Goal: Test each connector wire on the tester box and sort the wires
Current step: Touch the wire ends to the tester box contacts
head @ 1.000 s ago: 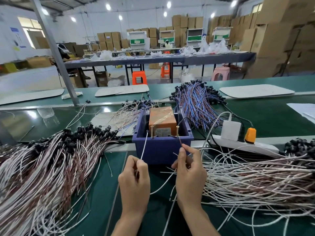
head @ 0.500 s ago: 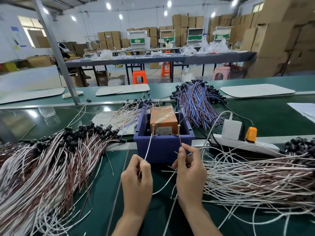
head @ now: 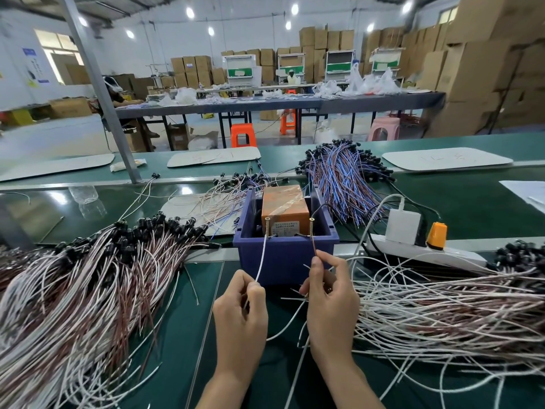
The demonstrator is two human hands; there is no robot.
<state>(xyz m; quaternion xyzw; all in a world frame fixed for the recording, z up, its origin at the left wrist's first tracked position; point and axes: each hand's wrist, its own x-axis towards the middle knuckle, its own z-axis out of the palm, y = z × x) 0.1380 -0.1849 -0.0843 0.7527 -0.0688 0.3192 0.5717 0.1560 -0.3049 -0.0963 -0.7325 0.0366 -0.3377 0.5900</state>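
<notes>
**A:** What have you got hold of?

**B:** From the head view, it's one connector wire with its two leads split apart. My left grip (head: 240, 308) pinches the white lead (head: 261, 261) between thumb and forefinger. My right grip (head: 331, 293) pinches the brown lead (head: 314, 246) the same way. Each tip looks to be touching a brass screw post (head: 267, 227) at the front rim of the blue bin (head: 283, 261), which holds the orange tester box (head: 284, 202).

**A:** How does it handle?

**B:** Light and limp, I'd judge. It's thin insulated wire that sags under its own weight, so I take hold close to the bare end, where it's short enough to steer. The jacket looks smooth, probably slippery, so it wants a firm pinch. I can't pick out the connector end; it's lost below my hands.

**A:** And around you?

**B:** A glossy green bench (head: 182, 335). There's a big left heap (head: 88, 284) of white-and-brown wires with black connectors, and a looser right heap (head: 442, 302). A blue-and-brown bundle (head: 342, 175) lies behind the bin, and a white power strip (head: 421, 252) sits just right of it. I can't tell which heap is the tested one. Beyond that is a warehouse floor with a long table, orange stools (head: 242, 134) and stacked cartons (head: 486, 69) under ceiling lights.
</notes>
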